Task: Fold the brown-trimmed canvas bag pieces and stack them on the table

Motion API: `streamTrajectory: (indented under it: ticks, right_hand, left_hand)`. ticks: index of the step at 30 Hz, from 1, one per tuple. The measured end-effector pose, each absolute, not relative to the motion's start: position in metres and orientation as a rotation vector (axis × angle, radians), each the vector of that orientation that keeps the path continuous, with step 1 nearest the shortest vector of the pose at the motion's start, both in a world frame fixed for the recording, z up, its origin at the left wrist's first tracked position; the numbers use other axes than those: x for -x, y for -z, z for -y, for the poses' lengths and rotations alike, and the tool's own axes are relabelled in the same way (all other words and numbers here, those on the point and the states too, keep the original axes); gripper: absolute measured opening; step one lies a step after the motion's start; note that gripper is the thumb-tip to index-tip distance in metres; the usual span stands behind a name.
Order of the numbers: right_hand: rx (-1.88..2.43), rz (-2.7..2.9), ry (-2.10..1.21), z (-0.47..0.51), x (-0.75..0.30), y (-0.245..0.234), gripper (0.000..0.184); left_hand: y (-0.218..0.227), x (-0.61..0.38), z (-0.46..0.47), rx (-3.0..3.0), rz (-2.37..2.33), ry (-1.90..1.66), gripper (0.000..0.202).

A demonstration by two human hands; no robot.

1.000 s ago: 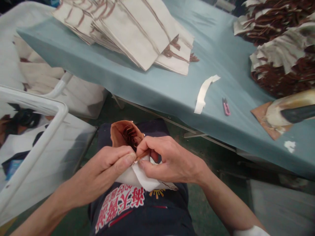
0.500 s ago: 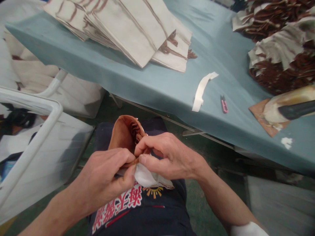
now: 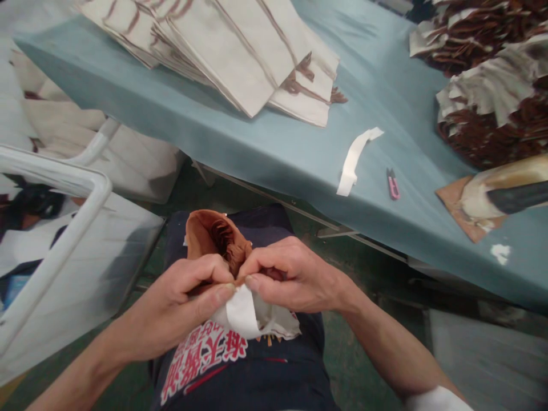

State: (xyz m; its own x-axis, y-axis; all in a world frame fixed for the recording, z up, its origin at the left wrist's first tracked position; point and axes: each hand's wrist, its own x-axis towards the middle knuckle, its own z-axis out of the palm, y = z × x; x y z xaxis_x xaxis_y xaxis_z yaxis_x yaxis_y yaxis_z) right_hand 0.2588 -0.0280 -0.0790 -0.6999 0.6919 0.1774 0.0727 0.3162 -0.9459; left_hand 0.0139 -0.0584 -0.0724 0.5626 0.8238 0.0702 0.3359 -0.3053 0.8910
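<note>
Over my lap, my left hand [image 3: 194, 299] and my right hand [image 3: 295, 274] pinch the edge of a brown leather-like piece [image 3: 201, 231] from either side, fingertips almost meeting. The piece curls up beyond my hands and shows dark pleats inside its fold. Below the fingertips a white strip [image 3: 244, 313] bends down in a loop. Pale fabric of the same piece spreads under my right hand. Exactly how the strip joins the edge is hidden by the fingers.
On the blue-covered table [image 3: 274, 148] lie stacked cream fabric pieces [image 3: 231, 51], a white strip [image 3: 355, 160], pink thread snips [image 3: 393, 184], a glue-smeared brush [image 3: 482, 197] and brown-and-white bundles [image 3: 492, 108]. A white-framed cart [image 3: 98, 182] stands at left.
The brown piece has tilted left and opened wider. Both hands have shifted slightly along its edge, and more of the white strip hangs below the fingers.
</note>
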Motion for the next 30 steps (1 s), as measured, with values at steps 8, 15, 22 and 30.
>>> streamTrajectory:
  ticks: [8,15,22,30]
  right_hand:
    - [0.755,2.179,-1.219,0.034,-0.267,0.085,0.026]
    - [0.694,2.289,-1.177,0.03,-0.265,0.073,0.024]
    - [0.666,2.371,-1.24,0.024,-0.266,0.066,0.018]
    - [0.817,2.56,-1.036,0.032,-0.267,0.053,0.016]
  left_hand:
    - [0.094,-0.002,0.063,-2.196,-1.024,-0.71,0.045]
    - [0.073,-0.007,0.056,-1.904,-0.897,-0.54,0.045]
    - [0.061,-0.021,0.053,-1.986,-0.851,-0.451,0.043]
    - [0.08,-0.02,0.069,-2.212,-1.009,-0.682,0.032]
